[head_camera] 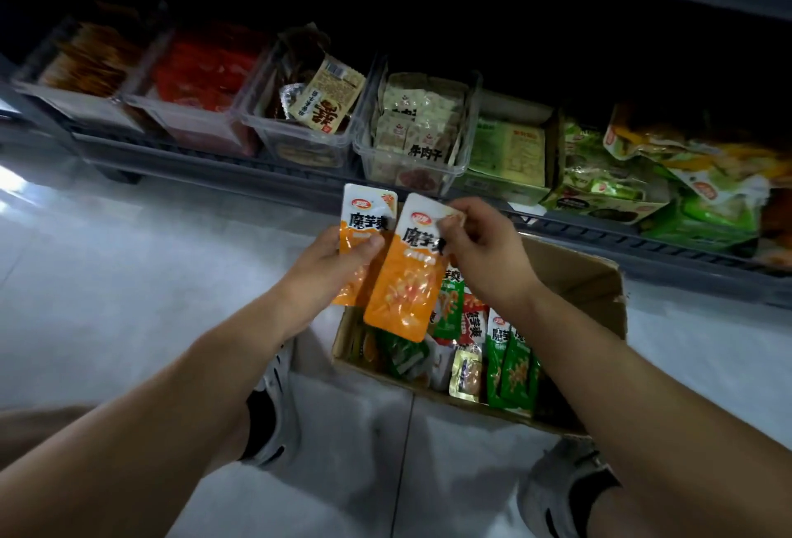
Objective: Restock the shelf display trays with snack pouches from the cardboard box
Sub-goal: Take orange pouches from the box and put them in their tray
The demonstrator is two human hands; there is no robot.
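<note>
The left grip (338, 267) curled round one orange pouch (364, 216), thumb across its face. The right grip (484, 250) pinched a second pouch (405, 284) by its top corner, above the box (595, 280) on the pale tiled floor (107, 280). Beyond, the shelf trays (295, 139) lay dim, their far ends lost in shadow.

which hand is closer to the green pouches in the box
Right. The right hand hangs over the cardboard box, a little left of the green pouches; the left hand is farther left, past the box's left edge.
</note>
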